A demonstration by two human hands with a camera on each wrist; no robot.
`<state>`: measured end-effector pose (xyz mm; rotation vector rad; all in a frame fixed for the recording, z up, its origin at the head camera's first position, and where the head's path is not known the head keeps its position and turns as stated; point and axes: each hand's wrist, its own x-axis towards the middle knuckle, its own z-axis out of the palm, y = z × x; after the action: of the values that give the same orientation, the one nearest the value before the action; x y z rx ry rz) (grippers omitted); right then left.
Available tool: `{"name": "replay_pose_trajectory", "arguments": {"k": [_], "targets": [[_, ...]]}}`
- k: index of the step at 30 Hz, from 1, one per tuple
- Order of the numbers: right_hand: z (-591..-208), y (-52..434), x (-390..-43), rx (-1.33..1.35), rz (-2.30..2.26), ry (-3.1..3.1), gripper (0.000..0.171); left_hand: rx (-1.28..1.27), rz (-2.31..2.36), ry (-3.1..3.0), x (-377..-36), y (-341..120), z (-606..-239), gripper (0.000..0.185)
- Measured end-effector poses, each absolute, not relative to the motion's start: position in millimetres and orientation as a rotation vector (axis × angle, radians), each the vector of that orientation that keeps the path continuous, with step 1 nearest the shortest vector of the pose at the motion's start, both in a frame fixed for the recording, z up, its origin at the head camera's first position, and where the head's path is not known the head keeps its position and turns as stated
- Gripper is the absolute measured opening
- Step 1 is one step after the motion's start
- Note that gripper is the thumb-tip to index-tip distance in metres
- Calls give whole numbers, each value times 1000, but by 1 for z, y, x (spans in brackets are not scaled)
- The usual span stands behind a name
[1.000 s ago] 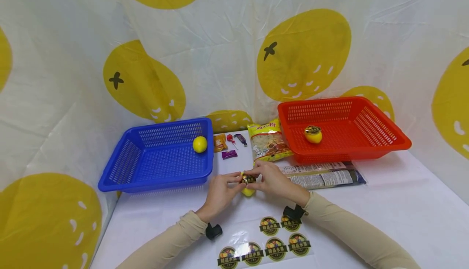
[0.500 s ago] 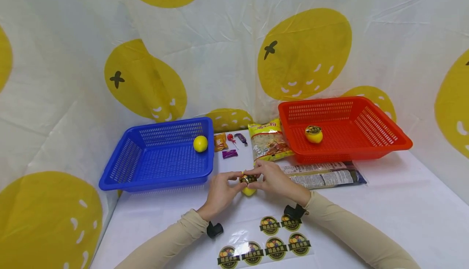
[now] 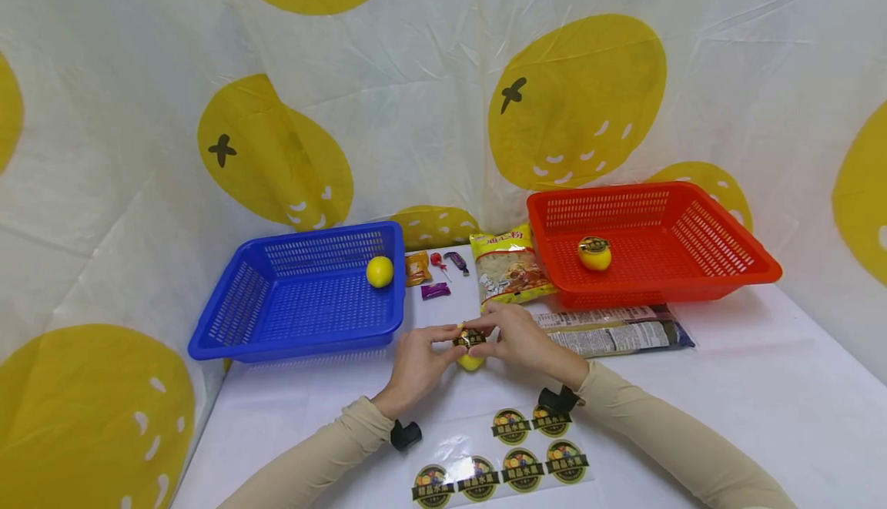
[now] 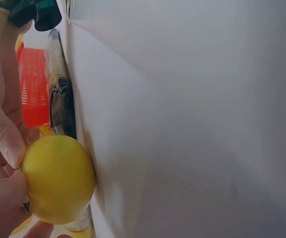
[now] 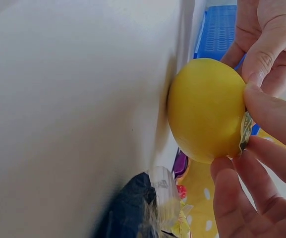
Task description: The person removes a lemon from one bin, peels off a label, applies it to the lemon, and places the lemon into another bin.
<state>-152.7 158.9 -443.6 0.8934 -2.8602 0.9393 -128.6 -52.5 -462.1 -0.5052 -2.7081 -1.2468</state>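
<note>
A yellow lemon (image 3: pixel 470 363) stands on the white table with a round black-and-gold sticker (image 3: pixel 469 338) on its top. My left hand (image 3: pixel 417 361) grips it from the left, thumb and fingers at the sticker's edge. From the right, my right hand (image 3: pixel 516 339) holds the same lemon, and its thumb meets the left thumb over the sticker. The right wrist view shows one sticker edge lifting slightly off the lemon (image 5: pixel 207 111). In front of both hands lies a clear sheet (image 3: pixel 443 447) bearing several more of these round stickers.
A blue basket (image 3: pixel 298 339) with one plain lemon (image 3: pixel 379 272) stands left. The red basket (image 3: pixel 651 293) at right holds a stickered lemon (image 3: pixel 595 256). Between them lie wrapped sweets (image 3: pixel 435 290), a lollipop (image 3: pixel 436 259) and a yellow food bag (image 3: pixel 513 266). A long flat packet (image 3: pixel 624 337) lies before the red basket.
The hands stay at the lemon with only slight finger movement over the sticker. The baskets and other objects have not moved.
</note>
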Motion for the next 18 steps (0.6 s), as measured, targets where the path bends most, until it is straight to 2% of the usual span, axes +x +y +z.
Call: {"name": "replay_pose_trajectory", "arguments": {"k": [11,18], "targets": [[-443,159,-154,855,981,-2852,44,-502,-1240,-2729,-129,-51,-460,30],[-443,164,-156,962,957,-2706,22,-492,-1248,-2725,-130,-52,-462,28]]}}
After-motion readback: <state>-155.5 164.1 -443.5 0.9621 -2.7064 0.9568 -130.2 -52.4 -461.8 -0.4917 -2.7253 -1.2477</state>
